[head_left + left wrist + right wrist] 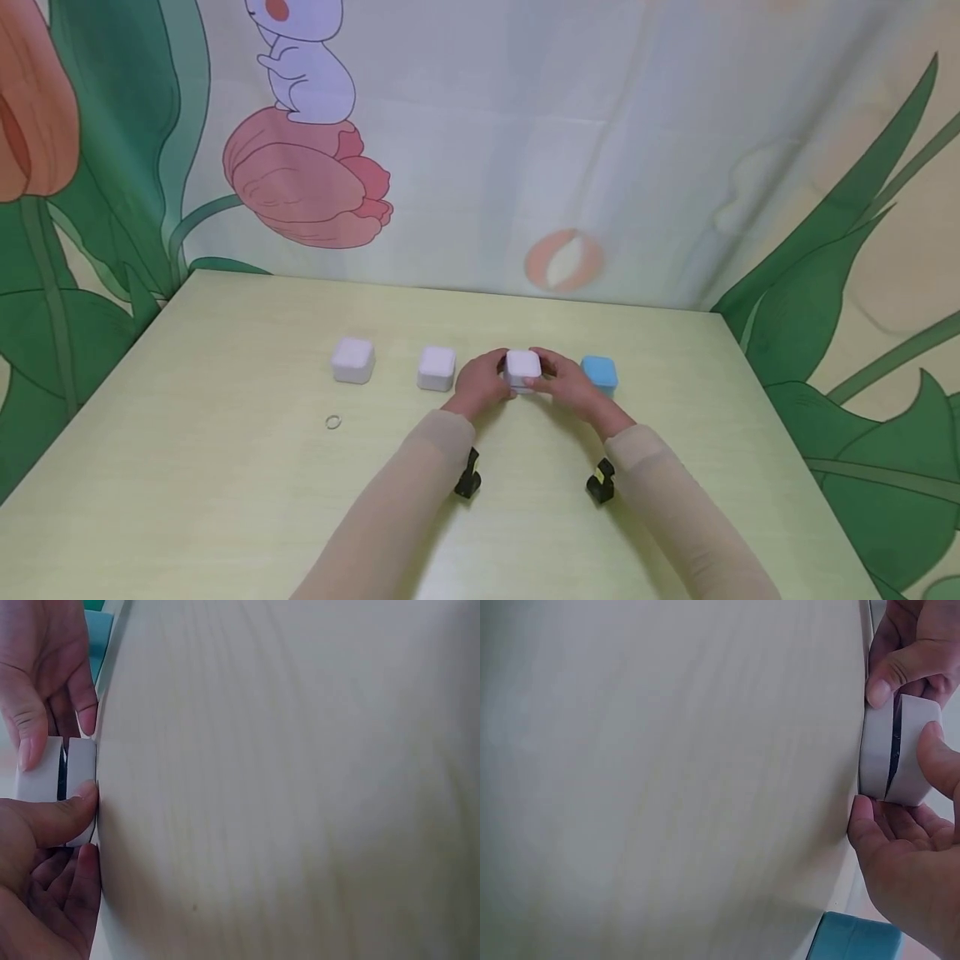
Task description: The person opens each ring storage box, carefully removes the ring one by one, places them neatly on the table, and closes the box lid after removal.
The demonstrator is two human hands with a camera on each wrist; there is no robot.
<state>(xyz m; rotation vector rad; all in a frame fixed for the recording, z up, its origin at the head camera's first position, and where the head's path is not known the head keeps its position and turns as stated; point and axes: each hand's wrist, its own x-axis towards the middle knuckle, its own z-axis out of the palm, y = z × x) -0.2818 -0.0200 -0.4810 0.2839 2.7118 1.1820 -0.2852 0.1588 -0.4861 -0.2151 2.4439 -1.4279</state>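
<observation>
A small white square box (522, 367) with rounded corners stands on the table between both hands. In the right wrist view a dark gap separates its lid (919, 754) from its base (876, 742). My left hand (482, 385) pinches the base, thumb on the near side, fingers on the left. The lid is gripped by my right hand (567, 385), with the thumb (937, 757) on its front and fingers beside it. What lies inside the box is hidden. Right of the right hand sits a blue box (599, 373).
Two more white boxes, one (437, 368) beside my left hand and another (353, 360) farther left, stand in the same row. A small ring (333, 422) lies in front of them on the pale wooden table (225, 467). A printed curtain (465, 167) hangs behind.
</observation>
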